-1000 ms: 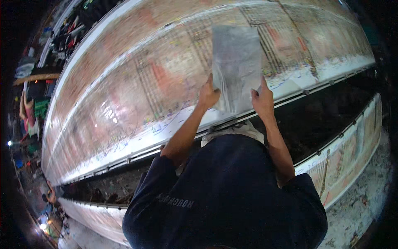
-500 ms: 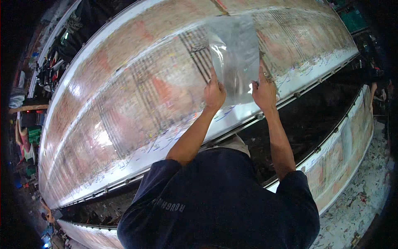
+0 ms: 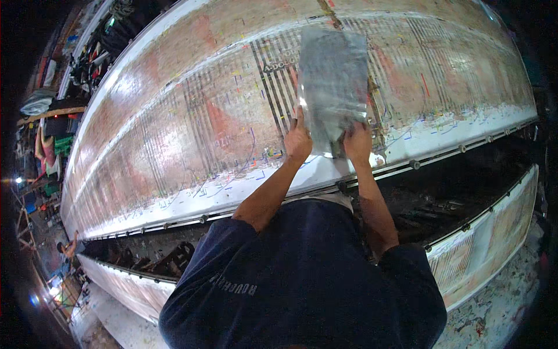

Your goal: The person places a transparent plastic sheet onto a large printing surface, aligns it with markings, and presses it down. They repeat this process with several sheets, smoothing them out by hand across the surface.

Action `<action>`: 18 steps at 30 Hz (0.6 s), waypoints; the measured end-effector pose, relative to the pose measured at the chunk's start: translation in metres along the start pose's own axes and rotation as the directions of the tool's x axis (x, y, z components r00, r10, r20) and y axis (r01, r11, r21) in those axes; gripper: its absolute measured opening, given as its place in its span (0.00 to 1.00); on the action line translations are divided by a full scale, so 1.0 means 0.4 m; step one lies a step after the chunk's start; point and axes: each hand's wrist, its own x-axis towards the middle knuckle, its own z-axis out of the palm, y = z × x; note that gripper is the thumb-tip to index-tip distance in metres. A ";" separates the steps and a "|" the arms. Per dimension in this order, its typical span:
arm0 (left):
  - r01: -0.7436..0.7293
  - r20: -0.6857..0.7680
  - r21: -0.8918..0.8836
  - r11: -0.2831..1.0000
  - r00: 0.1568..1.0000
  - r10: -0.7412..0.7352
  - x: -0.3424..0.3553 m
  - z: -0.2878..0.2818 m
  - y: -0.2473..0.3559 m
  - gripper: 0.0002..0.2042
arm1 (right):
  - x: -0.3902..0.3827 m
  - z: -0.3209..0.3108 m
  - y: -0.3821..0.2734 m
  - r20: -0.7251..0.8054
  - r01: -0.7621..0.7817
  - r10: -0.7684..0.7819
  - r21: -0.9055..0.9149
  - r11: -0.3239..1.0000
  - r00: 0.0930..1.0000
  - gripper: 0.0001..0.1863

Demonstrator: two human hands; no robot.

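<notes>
A shiny, see-through plastic sheet [image 3: 334,75] is held up over the near side of a long, stained worktable [image 3: 226,131]. My left hand [image 3: 297,142] pinches its lower left edge, with the index finger stretched along the plastic. At the lower right, the fingers of my right hand [image 3: 357,142] are bent round the sheet's edge. Dark printed stripes and small coloured marks cover the tabletop on both sides of the sheet. Whether the plastic is one layer or a bag I cannot tell.
A metal rail [image 3: 383,174] with round knobs runs along the table's near edge, in front of my body. Behind me stretches a second long table [image 3: 474,250]. Another person [image 3: 68,247] is at the far left, and scraps litter the floor [image 3: 494,308] at lower right.
My right hand has come in closer to the left, its fingers now more bent on the plastic. The sheet looks greyer and less glossy, and the whole view has turned slightly.
</notes>
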 end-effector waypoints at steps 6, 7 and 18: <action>-0.027 -0.145 -0.169 0.985 0.989 0.003 -0.018 0.006 -0.006 0.40 | 0.101 0.103 -0.111 0.246 -0.025 -0.144 0.575 0.818 0.959 0.11; -0.037 -0.151 -0.197 0.980 0.989 0.007 -0.018 0.002 -0.004 0.39 | 0.114 0.116 -0.129 0.240 -0.014 -0.151 0.572 0.820 0.959 0.10; -0.033 -0.150 -0.291 0.956 0.989 -0.011 -0.015 -0.017 0.006 0.33 | 0.230 0.175 -0.219 0.595 -0.369 0.060 0.413 0.833 0.801 0.20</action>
